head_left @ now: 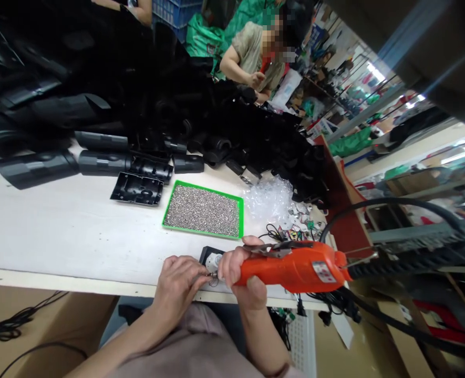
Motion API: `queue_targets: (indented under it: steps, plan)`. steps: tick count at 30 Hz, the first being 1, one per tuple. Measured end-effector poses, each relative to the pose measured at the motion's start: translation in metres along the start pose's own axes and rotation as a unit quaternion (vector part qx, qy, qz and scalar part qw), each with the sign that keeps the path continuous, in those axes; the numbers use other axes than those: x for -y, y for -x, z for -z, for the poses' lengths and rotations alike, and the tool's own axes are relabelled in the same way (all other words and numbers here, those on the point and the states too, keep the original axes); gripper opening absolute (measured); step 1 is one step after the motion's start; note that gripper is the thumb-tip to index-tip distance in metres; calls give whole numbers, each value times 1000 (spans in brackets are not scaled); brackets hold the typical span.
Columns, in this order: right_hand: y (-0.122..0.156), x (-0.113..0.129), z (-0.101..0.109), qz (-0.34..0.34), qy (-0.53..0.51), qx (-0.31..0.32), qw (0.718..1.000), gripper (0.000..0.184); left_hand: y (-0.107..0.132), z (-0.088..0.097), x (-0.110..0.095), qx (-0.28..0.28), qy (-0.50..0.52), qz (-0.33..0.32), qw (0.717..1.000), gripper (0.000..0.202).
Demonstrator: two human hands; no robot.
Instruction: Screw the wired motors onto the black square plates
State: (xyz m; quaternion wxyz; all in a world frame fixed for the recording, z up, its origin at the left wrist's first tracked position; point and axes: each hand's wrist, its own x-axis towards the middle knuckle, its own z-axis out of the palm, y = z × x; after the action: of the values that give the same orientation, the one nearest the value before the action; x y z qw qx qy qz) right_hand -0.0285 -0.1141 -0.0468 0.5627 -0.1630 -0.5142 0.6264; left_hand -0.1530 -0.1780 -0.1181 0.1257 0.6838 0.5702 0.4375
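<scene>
My right hand (244, 273) is wrapped round an orange electric screwdriver (295, 268), which lies almost level with its tip pointing left. At that tip, the fingers of my left hand (181, 278) are pinched together; whatever they hold is too small and covered to make out. Just behind the fingertips, near the table's front edge, sits a black part with a pale round disc (212, 260), partly hidden by my right hand. Beyond it lies a green tray (240, 218) filled with small silvery screws (203, 210).
A big heap of black plastic housings (137, 94) covers the table's far side, with a half shell (137, 189) left of the tray. Clear plastic bags (269, 199) and wired small parts (299, 223) lie to the right. A cable (398, 268) trails from the screwdriver. A co-worker (251, 63) sits opposite.
</scene>
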Motion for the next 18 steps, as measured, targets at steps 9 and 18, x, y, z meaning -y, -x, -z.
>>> queue_targets:
  steps: [9, 18]
  plan:
    - [-8, -2, 14, 11, 59, -12, 998, 37, 10, -12, 34, 74, -50, -3, 996, 63]
    - [-5, -43, 36, -72, 106, 7, 992, 43, -4, -28, 44, 140, -21, 33, 989, 58]
